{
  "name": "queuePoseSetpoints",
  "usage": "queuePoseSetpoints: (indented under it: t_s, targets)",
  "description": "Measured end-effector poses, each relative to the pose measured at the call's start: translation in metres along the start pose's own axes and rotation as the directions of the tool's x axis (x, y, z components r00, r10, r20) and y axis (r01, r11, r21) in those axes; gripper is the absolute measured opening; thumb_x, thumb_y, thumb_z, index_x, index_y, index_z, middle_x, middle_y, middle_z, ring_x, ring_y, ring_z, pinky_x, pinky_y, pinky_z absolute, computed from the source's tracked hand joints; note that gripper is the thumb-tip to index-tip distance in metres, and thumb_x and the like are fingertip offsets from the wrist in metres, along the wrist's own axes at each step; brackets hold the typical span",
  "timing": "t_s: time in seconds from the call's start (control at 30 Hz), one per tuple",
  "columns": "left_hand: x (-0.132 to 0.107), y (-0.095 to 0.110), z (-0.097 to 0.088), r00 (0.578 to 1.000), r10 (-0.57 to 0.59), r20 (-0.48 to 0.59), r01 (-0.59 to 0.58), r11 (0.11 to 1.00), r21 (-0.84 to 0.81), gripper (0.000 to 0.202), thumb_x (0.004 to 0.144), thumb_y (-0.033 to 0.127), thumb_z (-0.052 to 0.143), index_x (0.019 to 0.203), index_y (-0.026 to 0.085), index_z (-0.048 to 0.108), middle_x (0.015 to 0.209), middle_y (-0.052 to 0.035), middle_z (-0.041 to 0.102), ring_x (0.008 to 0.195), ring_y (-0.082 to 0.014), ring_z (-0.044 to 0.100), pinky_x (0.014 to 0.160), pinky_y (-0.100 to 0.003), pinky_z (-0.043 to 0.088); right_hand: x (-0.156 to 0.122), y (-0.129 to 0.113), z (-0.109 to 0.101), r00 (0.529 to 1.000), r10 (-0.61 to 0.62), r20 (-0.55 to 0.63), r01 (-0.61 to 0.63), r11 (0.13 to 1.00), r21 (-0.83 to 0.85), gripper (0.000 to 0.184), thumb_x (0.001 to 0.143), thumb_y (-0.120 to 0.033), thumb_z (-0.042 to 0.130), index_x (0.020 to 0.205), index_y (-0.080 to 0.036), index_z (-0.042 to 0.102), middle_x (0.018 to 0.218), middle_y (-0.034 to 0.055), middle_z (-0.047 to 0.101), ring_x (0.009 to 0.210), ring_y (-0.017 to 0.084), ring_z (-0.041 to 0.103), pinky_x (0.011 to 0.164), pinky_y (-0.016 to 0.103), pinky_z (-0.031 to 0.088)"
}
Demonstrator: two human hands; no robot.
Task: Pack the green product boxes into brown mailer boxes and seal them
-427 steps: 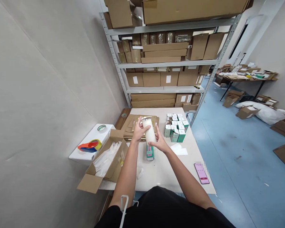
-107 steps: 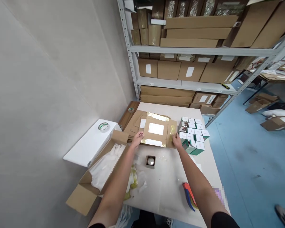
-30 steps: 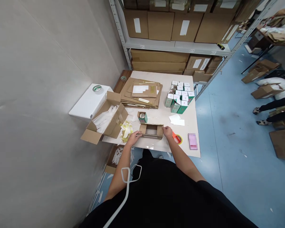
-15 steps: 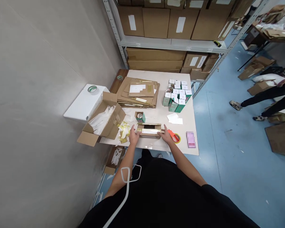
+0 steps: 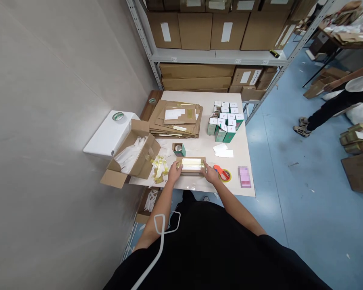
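A small cardboard box with a white label and shiny yellowish tape on its top lies near the table's front edge, its lid down. My left hand is closed around its left end, and my right hand grips the right end, thumbs on the top. Just right of my right hand lie an orange tape cutter and a yellow-edged roll of tape. Behind the box stands an open green carton with a round object inside. Crumpled yellow tape lies beside my left hand.
Flattened cardboard is stacked at the back left of the table; several green-and-white cartons stand at the back right. An open box of white filling leans at the left. Shelving rises behind. Another person is at the right.
The box's top flap has come down over the dark opening. My fingers have closed in on both ends. At the right, the other person has shifted and bent with an arm reaching down.
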State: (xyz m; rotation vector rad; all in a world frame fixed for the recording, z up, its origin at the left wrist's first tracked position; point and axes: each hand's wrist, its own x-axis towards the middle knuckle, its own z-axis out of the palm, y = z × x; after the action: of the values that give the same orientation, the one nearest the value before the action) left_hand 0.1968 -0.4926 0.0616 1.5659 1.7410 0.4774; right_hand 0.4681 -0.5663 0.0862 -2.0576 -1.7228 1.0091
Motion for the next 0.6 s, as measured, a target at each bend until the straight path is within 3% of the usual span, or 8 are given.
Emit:
queuePoseSetpoints:
  t_s: [0.1,0.23,0.37,0.43,0.5,0.6]
  targets:
    - [0.011,0.011,0.003,0.983,-0.179,-0.030,0.176,0.981,-0.083,0.072,0.097,0.053,0.063,0.157,0.017,0.043,0.141,-0.0191,0.067,0.130,-0.0339,0.065,0.108,-0.044,0.050,0.000,0.002,0.002,1.000,-0.021,0.011,0.020,0.999,0.030,0.074,0.102,-0.045,0.058,0.168,-0.026,0.031,0.143,0.0144,0.067,0.122,0.032,0.066,0.094,0.035,0.050]
    - [0.022,0.015,0.006,0.966,-0.254,0.052,0.259,0.943,-0.209,0.059,0.097,0.050,0.067,0.144,0.018,0.056,0.137,-0.0177,0.070,0.125,-0.0303,0.068,0.103,-0.039,0.054,0.002,0.023,0.000,0.998,-0.011,-0.055,0.016,0.996,0.090,0.078,0.099,-0.042,0.061,0.168,-0.024,0.030,0.142,0.0129,0.067,0.126,0.029,0.064,0.099,0.034,0.049]
    - [0.025,0.013,0.008,0.945,-0.309,0.104,0.326,0.899,-0.294,0.056,0.095,0.054,0.069,0.140,0.021,0.058,0.135,-0.0167,0.071,0.114,-0.0276,0.073,0.086,-0.035,0.062,0.003,0.066,-0.006,0.935,0.286,-0.210,-0.284,0.958,0.038,0.053,0.099,-0.037,0.057,0.147,-0.013,0.059,0.134,0.0183,0.070,0.121,0.030,0.066,0.096,0.032,0.048]
    - [0.026,0.014,0.009,0.939,-0.328,0.104,0.343,0.882,-0.324,0.057,0.094,0.055,0.070,0.139,0.022,0.059,0.135,-0.0162,0.070,0.112,-0.0270,0.073,0.078,-0.032,0.063,0.002,0.088,-0.006,0.897,0.400,-0.188,-0.405,0.914,0.013,0.042,0.101,-0.039,0.055,0.128,-0.010,0.071,0.120,0.0197,0.075,0.111,0.029,0.069,0.090,0.031,0.048]
    - [0.028,0.016,0.010,0.930,-0.351,0.107,0.366,0.866,-0.342,0.056,0.094,0.055,0.071,0.138,0.022,0.059,0.134,-0.0163,0.070,0.110,-0.0273,0.074,0.073,-0.032,0.064,-0.001,0.106,0.001,0.896,0.424,-0.130,-0.428,0.904,-0.003,0.041,0.103,-0.041,0.051,0.119,-0.011,0.073,0.113,0.0186,0.076,0.105,0.028,0.070,0.086,0.030,0.048]
    - [0.031,0.019,0.010,0.911,-0.392,0.130,0.412,0.839,-0.356,0.055,0.095,0.053,0.070,0.139,0.023,0.057,0.135,-0.0160,0.069,0.107,-0.0284,0.074,0.070,-0.034,0.065,-0.004,0.120,0.020,0.919,0.392,-0.032,-0.394,0.917,-0.060,0.043,0.100,-0.039,0.057,0.131,-0.011,0.067,0.125,0.0184,0.073,0.114,0.028,0.067,0.092,0.030,0.047]
